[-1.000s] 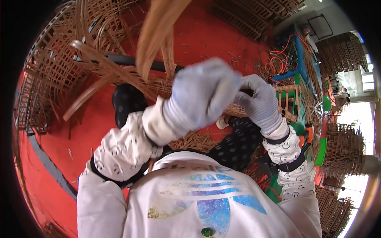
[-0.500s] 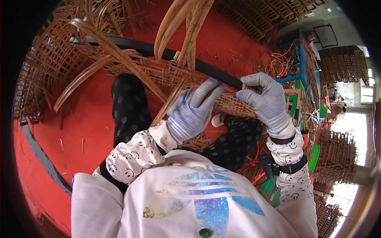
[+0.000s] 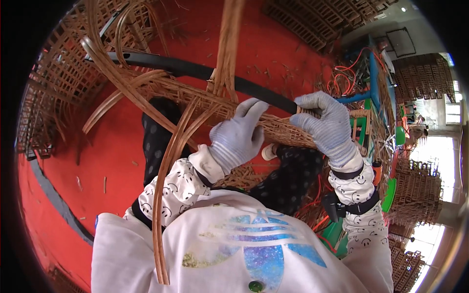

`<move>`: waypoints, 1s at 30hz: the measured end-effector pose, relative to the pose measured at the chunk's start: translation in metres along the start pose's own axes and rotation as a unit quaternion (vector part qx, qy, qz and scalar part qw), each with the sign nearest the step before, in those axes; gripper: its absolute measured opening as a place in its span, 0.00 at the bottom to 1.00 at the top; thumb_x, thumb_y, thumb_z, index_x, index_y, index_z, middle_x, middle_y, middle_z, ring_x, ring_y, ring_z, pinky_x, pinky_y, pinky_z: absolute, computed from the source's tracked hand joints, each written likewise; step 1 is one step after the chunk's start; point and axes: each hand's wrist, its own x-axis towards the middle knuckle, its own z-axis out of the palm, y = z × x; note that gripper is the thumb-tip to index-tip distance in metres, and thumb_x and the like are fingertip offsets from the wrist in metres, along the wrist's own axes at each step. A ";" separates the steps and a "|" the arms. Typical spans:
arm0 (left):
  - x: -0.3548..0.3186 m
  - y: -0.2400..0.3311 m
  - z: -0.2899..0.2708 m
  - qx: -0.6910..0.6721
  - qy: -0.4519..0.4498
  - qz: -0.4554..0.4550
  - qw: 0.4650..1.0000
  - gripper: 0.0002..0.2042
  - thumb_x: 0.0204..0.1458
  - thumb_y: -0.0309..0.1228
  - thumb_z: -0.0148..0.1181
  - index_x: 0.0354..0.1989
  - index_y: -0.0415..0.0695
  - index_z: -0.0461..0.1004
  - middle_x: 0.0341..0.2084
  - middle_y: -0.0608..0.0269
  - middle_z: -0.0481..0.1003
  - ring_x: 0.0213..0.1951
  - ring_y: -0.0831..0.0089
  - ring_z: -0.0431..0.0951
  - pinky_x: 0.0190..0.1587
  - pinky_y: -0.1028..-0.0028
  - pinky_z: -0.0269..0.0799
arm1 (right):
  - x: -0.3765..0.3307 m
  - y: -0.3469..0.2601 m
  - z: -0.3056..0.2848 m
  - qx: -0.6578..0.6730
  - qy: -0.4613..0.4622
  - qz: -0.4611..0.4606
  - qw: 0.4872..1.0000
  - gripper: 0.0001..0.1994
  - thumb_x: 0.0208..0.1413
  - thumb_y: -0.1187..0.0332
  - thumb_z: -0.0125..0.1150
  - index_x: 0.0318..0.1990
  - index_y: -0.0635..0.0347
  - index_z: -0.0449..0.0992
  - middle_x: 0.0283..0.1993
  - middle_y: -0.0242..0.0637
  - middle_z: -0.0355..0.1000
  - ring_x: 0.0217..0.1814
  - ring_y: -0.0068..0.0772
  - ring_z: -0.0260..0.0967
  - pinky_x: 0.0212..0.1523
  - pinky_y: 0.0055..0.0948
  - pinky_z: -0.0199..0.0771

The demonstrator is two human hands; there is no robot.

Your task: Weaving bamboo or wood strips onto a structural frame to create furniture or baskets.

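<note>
A long woven rattan piece [image 3: 278,129] with a dark curved bar [image 3: 264,91] along its far edge stretches across in front of me. My left hand [image 3: 239,134], in a pale blue-grey knit glove, has its fingers bent over the near edge of the weave; its fingertips are partly hidden. At the right end, my right hand [image 3: 326,126], gloved alike, pinches the piece between thumb and fingers near the end of the bar. Loose brown rattan strips [image 3: 227,49] rise from the weave. Another strip [image 3: 163,210] bends down over my left sleeve.
Stacked brown lattice panels [image 3: 53,93] stand at the left, with others [image 3: 327,19] at the top. A blue-framed table [image 3: 373,78] with orange cords [image 3: 344,80] is on the right. Scraps litter the red floor [image 3: 107,146]. A grey strip [image 3: 58,200] lies at lower left.
My left hand has shifted slightly left and down along the weave. A rattan strip now hangs over my left forearm, and the upright strips have swung straighter. My right hand keeps its place.
</note>
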 end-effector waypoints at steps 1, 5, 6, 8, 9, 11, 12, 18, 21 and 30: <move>0.005 0.002 0.001 -0.061 0.010 -0.018 0.998 0.22 0.45 0.25 0.53 0.52 0.46 0.63 0.47 0.55 0.66 0.28 0.57 0.76 0.23 0.70 0.72 | 0.000 0.002 0.001 0.002 -0.007 0.004 1.000 0.13 0.36 0.73 0.69 0.33 0.63 0.75 0.27 0.33 0.73 0.27 0.17 0.67 0.31 0.21 0.68; 0.033 0.026 -0.009 -0.314 -0.184 -0.169 0.916 0.18 0.49 0.31 0.52 0.49 0.40 0.63 0.42 0.50 0.69 0.33 0.62 0.76 0.33 0.65 0.72 | -0.001 0.010 0.000 0.016 -0.007 0.007 1.000 0.13 0.37 0.73 0.69 0.33 0.63 0.75 0.27 0.33 0.73 0.27 0.18 0.67 0.31 0.21 0.68; 0.037 0.035 -0.025 -0.446 -0.267 -0.288 0.804 0.15 0.53 0.32 0.51 0.45 0.36 0.65 0.37 0.55 0.69 0.29 0.73 0.75 0.29 0.73 0.70 | -0.002 0.013 0.000 0.028 -0.008 0.013 0.999 0.13 0.37 0.72 0.69 0.33 0.63 0.75 0.27 0.34 0.73 0.28 0.19 0.68 0.31 0.22 0.69; 0.016 0.038 -0.015 -0.483 -0.170 -0.240 0.825 0.13 0.54 0.32 0.50 0.43 0.36 0.66 0.34 0.58 0.69 0.28 0.77 0.73 0.28 0.75 0.69 | -0.002 0.007 0.000 0.039 -0.008 0.013 0.999 0.12 0.38 0.72 0.68 0.33 0.63 0.75 0.28 0.34 0.73 0.28 0.20 0.68 0.31 0.22 0.69; 0.007 0.040 -0.012 -0.516 -0.074 -0.191 0.832 0.12 0.55 0.31 0.48 0.42 0.35 0.67 0.31 0.61 0.69 0.26 0.81 0.71 0.26 0.78 0.68 | -0.002 0.003 0.000 0.011 -0.008 -0.015 1.000 0.12 0.38 0.72 0.68 0.33 0.63 0.75 0.29 0.35 0.73 0.29 0.22 0.69 0.32 0.23 0.69; -0.001 0.046 -0.013 -0.435 -0.042 -0.116 0.892 0.10 0.55 0.30 0.47 0.38 0.35 0.67 0.29 0.58 0.68 0.24 0.74 0.70 0.26 0.74 0.68 | -0.006 0.004 0.000 -0.016 -0.002 -0.036 0.999 0.12 0.38 0.72 0.68 0.33 0.63 0.74 0.30 0.36 0.73 0.30 0.24 0.71 0.32 0.23 0.70; -0.004 0.051 -0.016 -0.348 -0.005 -0.039 0.937 0.08 0.55 0.29 0.47 0.34 0.35 0.67 0.27 0.55 0.68 0.22 0.67 0.70 0.26 0.70 0.68 | -0.007 0.005 -0.001 -0.003 -0.012 -0.041 0.999 0.13 0.38 0.72 0.68 0.34 0.63 0.74 0.31 0.37 0.73 0.30 0.25 0.71 0.33 0.24 0.70; 0.020 0.083 -0.059 -0.142 -0.121 -0.004 0.983 0.10 0.45 0.31 0.58 0.17 0.39 0.69 0.11 0.58 0.66 0.13 0.63 0.67 0.18 0.69 0.63 | -0.014 0.010 -0.003 -0.043 -0.033 -0.106 0.993 0.14 0.41 0.69 0.65 0.37 0.59 0.71 0.33 0.40 0.73 0.34 0.36 0.73 0.35 0.30 0.72; 0.057 0.083 -0.073 0.075 -0.101 0.135 0.983 0.11 0.38 0.32 0.59 0.12 0.43 0.66 0.11 0.53 0.68 0.16 0.58 0.71 0.19 0.67 0.65 | -0.022 0.009 0.004 -0.069 0.013 -0.104 0.992 0.19 0.40 0.67 0.66 0.41 0.58 0.66 0.33 0.40 0.73 0.35 0.37 0.74 0.35 0.34 0.73; 0.124 0.049 -0.052 0.024 -0.300 -0.040 0.953 0.19 0.43 0.45 0.62 0.24 0.36 0.72 0.14 0.59 0.68 0.18 0.71 0.68 0.23 0.68 0.67 | -0.039 -0.003 0.017 0.072 0.078 -0.066 0.992 0.24 0.39 0.74 0.65 0.45 0.60 0.62 0.32 0.42 0.72 0.34 0.38 0.74 0.34 0.33 0.74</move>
